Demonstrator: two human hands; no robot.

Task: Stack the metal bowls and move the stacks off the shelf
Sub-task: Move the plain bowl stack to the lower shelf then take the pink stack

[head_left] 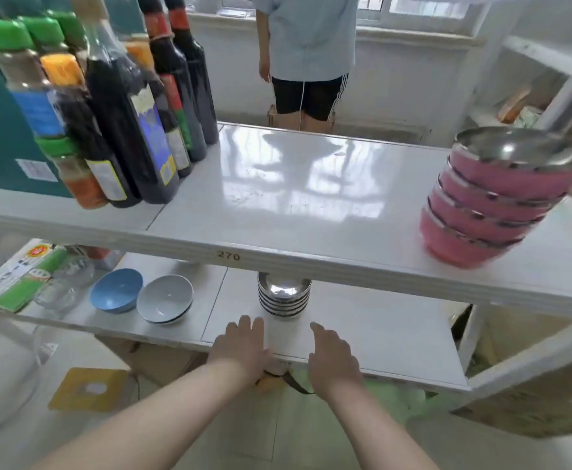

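Note:
A stack of several small silver metal bowls stands on the lower white shelf, partly hidden under the edge of the upper shelf. My left hand and my right hand hover over the front of the lower shelf, just short of that stack, one on each side. Both hands are empty with fingers apart. On the upper shelf, at the right, a taller stack of pink-sided metal bowls leans slightly.
Dark sauce bottles crowd the upper shelf's left end. A blue bowl, a grey bowl, a glass bowl and boxes sit on the lower shelf's left. A person stands behind the shelf. A yellow board lies on the floor.

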